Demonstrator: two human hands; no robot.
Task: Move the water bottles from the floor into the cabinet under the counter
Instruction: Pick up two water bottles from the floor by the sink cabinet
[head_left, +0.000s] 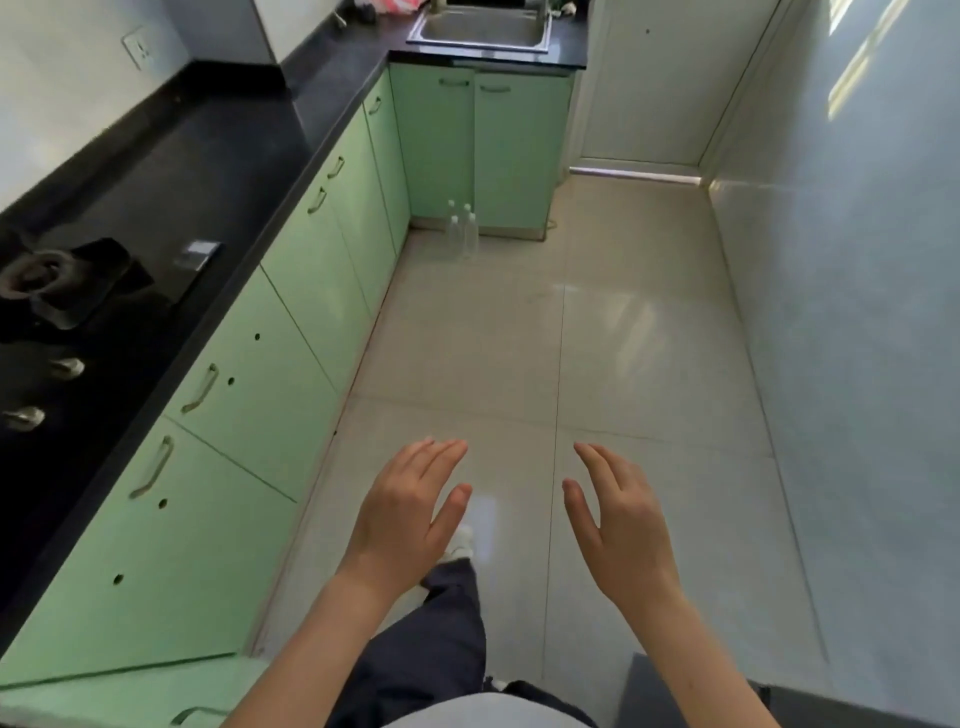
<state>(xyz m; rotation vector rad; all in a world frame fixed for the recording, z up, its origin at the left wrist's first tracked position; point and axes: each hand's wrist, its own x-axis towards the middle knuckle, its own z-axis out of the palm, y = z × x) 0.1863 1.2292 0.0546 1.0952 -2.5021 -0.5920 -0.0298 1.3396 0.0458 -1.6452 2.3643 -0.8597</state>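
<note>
Several clear water bottles (461, 231) with white caps stand upright on the tiled floor at the far end, close to the corner where two runs of green cabinets meet. The green cabinet doors under the sink counter (483, 150) are closed. My left hand (410, 512) and my right hand (618, 519) are held out in front of me at waist height, palms facing each other, fingers apart, holding nothing. Both hands are far from the bottles, with a long stretch of floor between.
A black counter (218, 156) with a gas stove (57, 286) runs along the left above closed green cabinets (291, 322). A steel sink (483, 26) sits at the far end. A white wall (857, 312) bounds the right. A closed door (654, 88) is at the back.
</note>
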